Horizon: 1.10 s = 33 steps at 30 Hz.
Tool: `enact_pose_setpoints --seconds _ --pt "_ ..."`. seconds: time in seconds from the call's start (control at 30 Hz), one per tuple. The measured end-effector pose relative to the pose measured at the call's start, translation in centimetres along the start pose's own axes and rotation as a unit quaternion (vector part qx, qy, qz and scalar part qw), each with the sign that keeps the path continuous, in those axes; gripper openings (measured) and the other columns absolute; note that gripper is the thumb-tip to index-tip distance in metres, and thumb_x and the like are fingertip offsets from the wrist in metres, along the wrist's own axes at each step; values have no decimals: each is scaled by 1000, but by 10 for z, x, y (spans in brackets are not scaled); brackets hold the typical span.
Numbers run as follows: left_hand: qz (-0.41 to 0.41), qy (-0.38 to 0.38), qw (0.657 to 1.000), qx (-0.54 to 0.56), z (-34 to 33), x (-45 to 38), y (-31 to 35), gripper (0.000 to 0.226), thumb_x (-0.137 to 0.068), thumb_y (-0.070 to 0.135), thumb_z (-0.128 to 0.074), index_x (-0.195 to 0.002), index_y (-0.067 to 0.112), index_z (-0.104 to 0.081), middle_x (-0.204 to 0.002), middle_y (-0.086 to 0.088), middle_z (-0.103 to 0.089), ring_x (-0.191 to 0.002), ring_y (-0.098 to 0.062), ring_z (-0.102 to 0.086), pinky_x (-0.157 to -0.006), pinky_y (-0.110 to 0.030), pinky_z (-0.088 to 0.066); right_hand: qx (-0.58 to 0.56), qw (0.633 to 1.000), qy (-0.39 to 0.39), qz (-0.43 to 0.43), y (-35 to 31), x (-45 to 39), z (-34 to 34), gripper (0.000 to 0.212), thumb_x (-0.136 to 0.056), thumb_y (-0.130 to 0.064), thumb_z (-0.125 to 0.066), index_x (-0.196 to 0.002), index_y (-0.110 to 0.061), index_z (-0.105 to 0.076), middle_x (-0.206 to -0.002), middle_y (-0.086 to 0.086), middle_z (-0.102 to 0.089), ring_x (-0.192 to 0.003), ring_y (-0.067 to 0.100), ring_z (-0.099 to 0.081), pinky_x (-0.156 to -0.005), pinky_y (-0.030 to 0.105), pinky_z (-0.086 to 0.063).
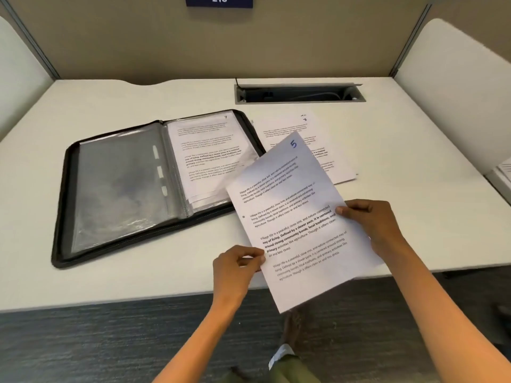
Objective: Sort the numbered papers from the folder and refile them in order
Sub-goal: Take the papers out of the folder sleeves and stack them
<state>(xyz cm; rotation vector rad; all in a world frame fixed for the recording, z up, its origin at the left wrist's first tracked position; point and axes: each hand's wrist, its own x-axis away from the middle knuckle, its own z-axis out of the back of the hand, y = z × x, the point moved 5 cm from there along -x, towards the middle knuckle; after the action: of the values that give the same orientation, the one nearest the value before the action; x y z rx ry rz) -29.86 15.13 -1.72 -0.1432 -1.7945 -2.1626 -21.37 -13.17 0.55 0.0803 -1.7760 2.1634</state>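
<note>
Both hands, left hand (pixel 237 262) and right hand (pixel 370 225), pinch opposite long edges of sheet 5 (pixel 293 217), held tilted above the surface (pixel 414 189), between open folder (pixel 154 186) and sheet 3 pile (pixel 298 125), nearer the right.

- I see a white worktop (pixel 110 100) boxed in by a beige partition wall (pixel 249 42).
- A blue sign (pixel 219 0) reading 213 hangs on it.
- An open cable tray (pixel 300 93) sits at the back.
- Dark carpet floor (pixel 96 346) lies below.
</note>
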Motion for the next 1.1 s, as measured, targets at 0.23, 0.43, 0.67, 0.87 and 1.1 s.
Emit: enact_pose_setpoints --seconds 0.23,0.43,0.67,0.87,1.1 --pt "-36 17 999 6 -21 -62 47 10 -78 4 -73 -82 13 -73 -83 4 -72 -68 -6 -69 -62 -12 -50 -27 999 23 20 -27 -60 9 13 -69 -12 -81 -80 -10 -75 -89 15 -73 -77 25 -65 -88 49 -51" --pt "-79 66 995 -7 -34 -125 78 7 -84 9 -68 -87 14 -71 -83 5 -71 -71 -9 -68 -63 -14 -49 -29 999 38 6 -42 -140 14 15 -68 -17 -83 -82 -14 -76 -89 11 -74 -87 33 -69 -90 50 -53" --pt "-51 172 948 -261 -34 -184 57 37 -77 42 -73 -104 21 -59 -100 2 -49 -99 -21 -46 -85 -34 -35 -3 998 66 -10 -43 -216 16 11 -69 -11 -82 -68 -17 -73 -81 8 -72 -76 25 -65 -86 44 -54" --pt "-73 145 948 -273 -38 -194 45 25 -76 37 -75 -93 25 -60 -90 10 -45 -88 -10 -45 -76 -27 -21 84 995 55 7 -43 -244 -2 13 -75 -11 -78 -81 -9 -66 -86 8 -63 -80 20 -55 -76 28 -42" --pt "-43 181 978 -95 -20 -189 52 11 -80 23 -73 -75 31 -67 -76 12 -65 -75 -2 -59 -67 -13 -41 235 967 80 59 -44 -250 -12 32 -77 -28 -78 -99 -6 -72 -95 12 -71 -91 31 -64 -82 35 -46"
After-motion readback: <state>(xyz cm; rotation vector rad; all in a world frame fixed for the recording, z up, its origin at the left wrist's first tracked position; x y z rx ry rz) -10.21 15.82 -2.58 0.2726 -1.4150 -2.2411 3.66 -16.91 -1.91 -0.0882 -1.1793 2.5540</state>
